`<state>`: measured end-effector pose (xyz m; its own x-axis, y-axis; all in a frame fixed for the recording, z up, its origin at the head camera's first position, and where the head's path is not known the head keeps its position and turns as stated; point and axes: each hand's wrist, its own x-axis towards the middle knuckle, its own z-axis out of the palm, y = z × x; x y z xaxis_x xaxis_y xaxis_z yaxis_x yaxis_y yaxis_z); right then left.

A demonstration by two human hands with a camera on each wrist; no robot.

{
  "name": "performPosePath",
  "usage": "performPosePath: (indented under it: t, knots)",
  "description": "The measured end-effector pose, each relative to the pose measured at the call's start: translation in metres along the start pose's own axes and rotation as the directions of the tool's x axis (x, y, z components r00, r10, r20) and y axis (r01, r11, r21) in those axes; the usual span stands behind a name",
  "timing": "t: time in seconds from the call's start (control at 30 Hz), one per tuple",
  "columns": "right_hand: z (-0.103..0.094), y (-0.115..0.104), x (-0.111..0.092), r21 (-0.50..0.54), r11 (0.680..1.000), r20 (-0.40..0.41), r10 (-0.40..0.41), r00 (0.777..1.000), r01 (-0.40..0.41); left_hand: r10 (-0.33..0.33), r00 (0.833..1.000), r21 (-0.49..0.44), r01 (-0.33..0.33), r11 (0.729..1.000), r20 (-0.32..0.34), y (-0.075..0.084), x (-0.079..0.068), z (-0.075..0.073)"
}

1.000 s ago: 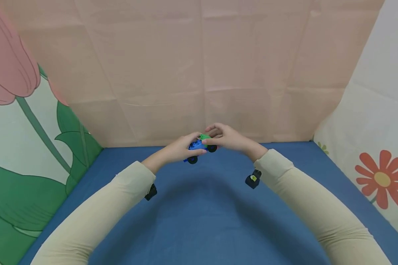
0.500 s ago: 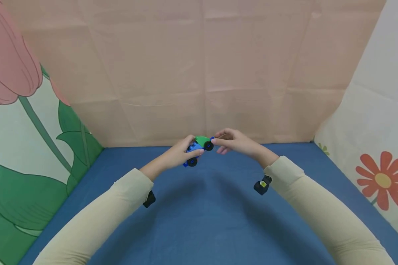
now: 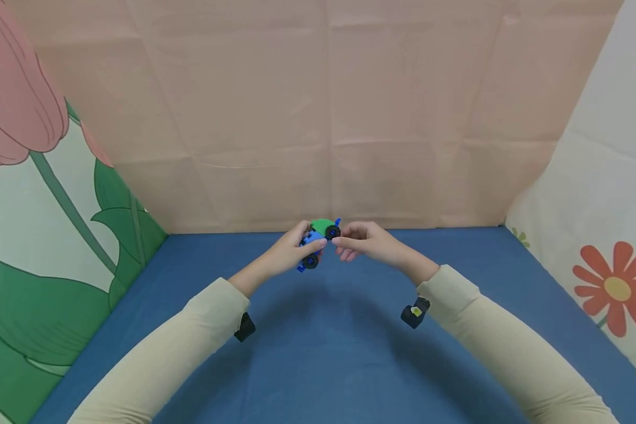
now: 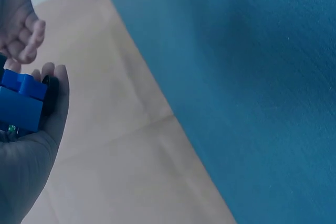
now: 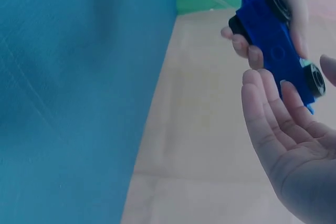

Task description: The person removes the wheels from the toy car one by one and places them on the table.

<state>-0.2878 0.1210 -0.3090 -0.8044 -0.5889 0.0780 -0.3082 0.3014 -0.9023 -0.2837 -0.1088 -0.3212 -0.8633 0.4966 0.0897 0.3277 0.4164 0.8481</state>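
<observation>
A toy car [image 3: 323, 226] of blue and green building bricks, with black wheels, is held up above the table by my left hand [image 3: 286, 248]. The left thumb lies along its near side between the wheels. In the right wrist view the car's flat blue underside [image 5: 275, 51] shows, with the left fingers wrapped on both sides. My right hand [image 3: 376, 241] is at the car's front end, thumb tip beside the front wheel [image 3: 332, 232]. Its fingers are extended and spread from the thumb, close under the car. The left wrist view shows a blue studded brick part [image 4: 22, 107] in the left palm.
A blue cloth [image 3: 318, 353] covers the table. A beige sheet [image 3: 318, 118] hangs behind it, with flower-printed panels at left [image 3: 10, 206] and right [image 3: 577, 194]. Black wrist cameras [image 3: 416, 312] hang under both cuffs.
The right hand has drawn back from the car's green top to its front end and dropped slightly. The car has tilted, its front end turning upward, still in the left hand.
</observation>
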Motion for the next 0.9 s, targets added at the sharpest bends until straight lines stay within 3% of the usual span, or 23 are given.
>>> performPosePath:
  t: [0.37,0.67,0.9]
  knots:
    - [0.010,0.002,0.004,0.047,0.997,-0.029,-0.052,0.998,0.053,-0.044,0.997,0.057,0.048,0.997,-0.061,-0.004,0.000,0.009]
    - [0.016,0.008,0.007,0.013,0.999,-0.120,-0.036,0.992,0.038,-0.067,0.996,0.094,0.072,0.993,-0.061,-0.003,0.000,0.012]
    - [0.019,0.008,0.005,-0.079,0.997,-0.199,-0.039,0.979,0.024,-0.084,0.995,0.123,0.091,0.988,-0.060,-0.002,0.001,0.013]
